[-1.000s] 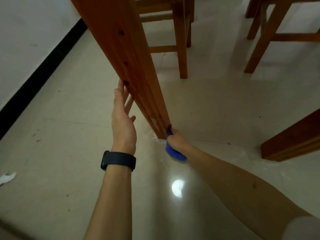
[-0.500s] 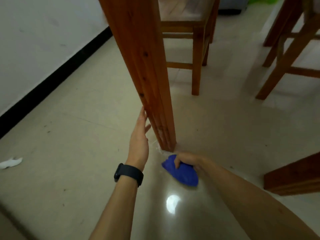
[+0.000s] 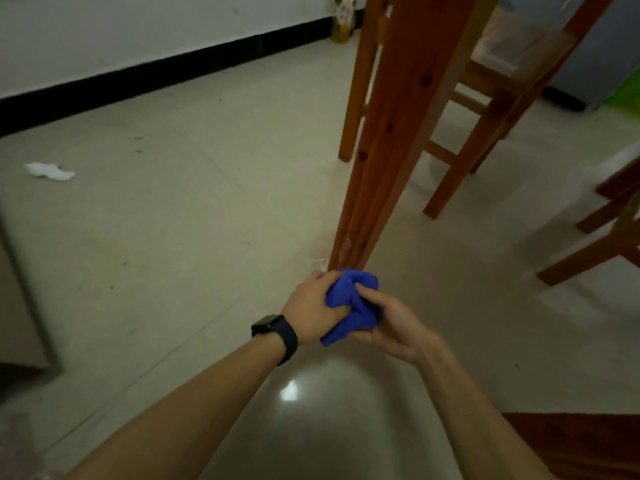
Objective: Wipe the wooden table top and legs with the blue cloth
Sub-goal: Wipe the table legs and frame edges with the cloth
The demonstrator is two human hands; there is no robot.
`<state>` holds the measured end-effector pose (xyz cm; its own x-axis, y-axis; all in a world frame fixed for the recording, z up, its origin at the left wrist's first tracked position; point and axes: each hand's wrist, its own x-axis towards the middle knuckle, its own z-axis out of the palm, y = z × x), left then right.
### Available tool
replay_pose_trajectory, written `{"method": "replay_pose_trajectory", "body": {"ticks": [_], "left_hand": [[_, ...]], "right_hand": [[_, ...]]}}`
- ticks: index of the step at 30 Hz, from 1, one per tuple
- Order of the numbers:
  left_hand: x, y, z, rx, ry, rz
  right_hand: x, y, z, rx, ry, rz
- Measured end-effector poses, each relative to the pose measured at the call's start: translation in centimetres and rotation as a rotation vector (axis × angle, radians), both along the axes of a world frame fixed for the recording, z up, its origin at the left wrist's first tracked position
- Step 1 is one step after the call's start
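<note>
Just below the foot of the wooden table leg (image 3: 388,157), above the pale floor (image 3: 173,237): bunched blue cloth (image 3: 353,303), gripped by left hand (image 3: 313,306) with black watch (image 3: 275,332), and pinched from the other side by right hand (image 3: 391,323)

The crumpled deep-blue cloth (image 3: 351,303) at centre frame looks soft, matt and finely napped. The reddish-brown wooden table leg (image 3: 391,140) above it has a smooth, faintly sheened finish with dark knots, scuffed pale near its foot. The cream tiled floor (image 3: 207,220) is glossy, mirroring a light at lower centre, and the black wristband (image 3: 282,332) looks like smooth matt plastic or rubber.
</note>
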<state>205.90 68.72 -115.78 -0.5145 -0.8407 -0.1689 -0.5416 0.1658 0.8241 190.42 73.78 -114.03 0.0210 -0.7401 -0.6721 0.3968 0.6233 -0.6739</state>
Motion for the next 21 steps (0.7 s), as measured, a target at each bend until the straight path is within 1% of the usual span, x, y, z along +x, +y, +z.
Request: {"method": "replay_pose_trajectory", "body": {"ticks": [2, 3, 5, 7, 10, 12, 13, 14, 16, 17, 18, 19, 21], "left_hand": [[0.6, -0.7, -0.4, -0.054, 0.069, 0.121], [0.9, -1.1, -0.4, -0.078, 0.125, 0.228], [1.2, -2.3, -0.5, -0.145, 0.234, 0.450], [0.4, -3.3, 0.1, -0.220, 0.312, 0.571], [-3.0, -3.7, 2.3, -0.346, 0.419, 0.559], [-5.5, -2.9, 2.1, -0.388, 0.364, 0.505], [-6.2, -2.4, 1.3, -0.358, 0.319, 0.486], [-6.7, -1.9, -1.0, -0.267, 0.315, 0.467], [-6.2, 0.0, -4.2, 0.093, 0.326, 0.434], [-5.7, 1.1, -6.2, 0.199, 0.237, 0.361], [-5.2, 2.3, -7.6, 0.247, 0.164, 0.252], [-4.6, 3.2, -8.9, 0.287, 0.089, 0.191], [-4.1, 3.8, -10.7, 0.200, 0.119, 0.267]], "right_hand": [[-0.9, 0.0, 2.2, -0.036, 0.169, 0.089], [-1.6, -0.1, 3.3, -0.084, 0.228, 0.079], [-2.9, -0.5, 5.1, -0.198, 0.344, -0.012], [-3.7, -1.0, 6.4, -0.299, 0.529, -0.081], [-2.6, -2.1, 7.2, -0.446, 0.796, -0.108], [-1.1, -3.3, 7.7, -0.554, 0.890, -0.126], [-0.6, -4.0, 8.0, -0.607, 0.915, -0.139], [-0.3, -4.8, 8.3, -0.647, 0.947, -0.138], [-0.2, -6.5, 8.5, -0.665, 0.998, -0.078], [-0.3, -7.2, 8.2, -0.643, 0.974, -0.041], [-0.4, -7.6, 7.5, -0.609, 0.931, -0.016], [-0.3, -7.8, 6.6, -0.581, 0.911, 0.000], [-0.1, -8.0, 4.7, -0.573, 0.937, 0.006]]}}
